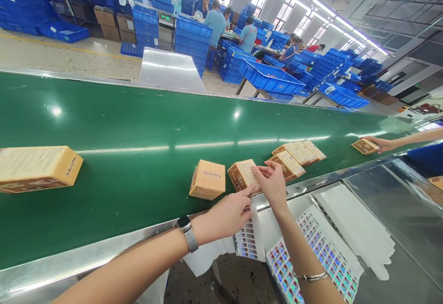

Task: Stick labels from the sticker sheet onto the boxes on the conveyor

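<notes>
My left hand (230, 214), a watch on its wrist, reaches in low over the belt's near edge. Its index finger stretches to a brown and cream carton (244, 175); the other fingers curl under, and whatever they may hold is hidden. My right hand (272, 184) comes from the right, its thumb touching the carton's printed top and its bent fingers apart from the thumb. Just left of that carton stands an orange-sided carton (207, 179) with handwriting-like print. Several more cartons (297, 154) lie together beyond my right hand.
A green conveyor belt (121, 124) runs across. At far left lies a long row of cartons (34, 168). A co-worker's hand (386, 144) holds a carton (365, 146) at right. Sticker sheets (328, 244) lie on the near metal table. Blue crates (273, 77) and seated workers are behind.
</notes>
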Demonstrator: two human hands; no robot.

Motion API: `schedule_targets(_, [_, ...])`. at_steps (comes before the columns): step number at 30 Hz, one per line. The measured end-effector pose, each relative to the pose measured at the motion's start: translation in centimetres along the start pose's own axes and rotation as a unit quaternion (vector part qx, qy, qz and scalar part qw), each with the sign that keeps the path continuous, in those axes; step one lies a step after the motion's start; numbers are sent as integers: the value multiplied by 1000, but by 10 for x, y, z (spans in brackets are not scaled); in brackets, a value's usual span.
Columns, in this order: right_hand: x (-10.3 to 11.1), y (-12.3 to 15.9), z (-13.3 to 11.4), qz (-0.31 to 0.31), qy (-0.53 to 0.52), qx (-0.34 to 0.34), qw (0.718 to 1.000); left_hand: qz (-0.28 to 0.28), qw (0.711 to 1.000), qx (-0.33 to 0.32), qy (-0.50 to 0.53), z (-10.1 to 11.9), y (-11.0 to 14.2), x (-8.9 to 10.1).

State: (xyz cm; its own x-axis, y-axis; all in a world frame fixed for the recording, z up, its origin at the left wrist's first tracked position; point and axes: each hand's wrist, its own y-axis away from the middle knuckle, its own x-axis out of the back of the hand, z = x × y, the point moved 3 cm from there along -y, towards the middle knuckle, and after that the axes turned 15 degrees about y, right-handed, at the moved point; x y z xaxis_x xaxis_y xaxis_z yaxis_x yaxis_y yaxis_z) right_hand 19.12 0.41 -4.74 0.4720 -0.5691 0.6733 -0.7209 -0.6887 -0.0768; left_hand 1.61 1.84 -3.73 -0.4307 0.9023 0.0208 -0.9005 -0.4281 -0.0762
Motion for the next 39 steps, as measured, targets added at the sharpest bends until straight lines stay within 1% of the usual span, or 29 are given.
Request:
schedule_targets(3, [8,-11,0,16,49,16,999,-5,1000,-8,-9,4,6,-1])
schedule_targets(5, [15,-18,-5,18,84,33,996,6,1000,-1,-20,11,22,0])
schedule_targets(6, [20,-20,-9,16,100,45,994,22,999,9,-27,14,34,3])
schedule_targets(9, [30,-16,-30,-5,127,99,987,34,998,44,-34,23,80,13])
schedule_targets(10, [29,-11,-38,-35,130,134,982,43,997,62,-31,24,97,18])
schedule_targets(11, [27,-4,-46,-81,134,177,972,57,993,103,-16,23,113,24])
schedule_targets(13, [15,9,-57,-193,155,262,933,110,980,156,53,21,141,36])
schedule_targets(14, [9,14,-60,-237,171,292,911,133,971,173,101,20,153,40])
schedule_targets(15, [2,17,-63,-262,186,309,895,157,959,181,151,19,164,45])
schedule_targets(16, [-4,18,-65,-270,196,314,889,180,946,183,197,19,173,48])
schedule_targets(18, [-17,20,-74,-278,196,309,888,222,923,180,260,21,189,54])
schedule_targets(20, [-37,30,-92,-322,167,310,879,252,909,175,281,23,205,58])
schedule_targets(22, [-65,51,-117,-405,122,326,845,275,903,168,284,26,221,60])
schedule_targets(24, [-98,77,-141,-487,87,352,794,293,899,162,282,28,238,62])
schedule_targets(25, [-114,89,-150,-500,85,364,781,304,897,158,278,29,245,64])
schedule_targets(26, [-126,97,-157,-488,85,378,782,315,896,156,271,30,253,67])
schedule_targets(27, [-135,103,-162,-454,91,391,795,327,895,155,262,31,259,71])
schedule_targets(28, [-139,107,-165,-402,98,401,817,340,893,154,250,32,266,76])
schedule_targets(29, [-136,109,-165,-342,101,408,841,357,891,151,238,33,272,83])
schedule_targets(30, [-129,112,-164,-290,97,409,860,373,887,147,228,34,277,89])
schedule_targets(31, [-117,115,-162,-258,85,408,872,385,885,141,221,35,282,96])
schedule_targets(32, [-104,120,-160,-251,60,404,877,393,884,135,215,36,287,103])
schedule_targets(33, [-93,128,-157,-297,31,402,866,398,884,129,209,37,291,110])
schedule_targets(34, [-82,139,-156,-363,-2,409,837,398,886,127,202,38,294,116])
schedule_targets(35, [-74,150,-155,-414,-13,399,818,389,891,131,192,40,296,122])
schedule_targets(36, [-68,160,-154,-441,-16,384,811,378,899,140,173,41,297,126])
schedule_targets(37, [-66,170,-153,-457,-18,365,811,371,906,147,139,43,297,131])
schedule_targets(38, [-66,178,-153,-457,-15,344,820,373,913,143,84,47,296,134])
schedule_targets(39, [-68,185,-152,-447,-14,326,833,384,915,123,7,51,294,137])
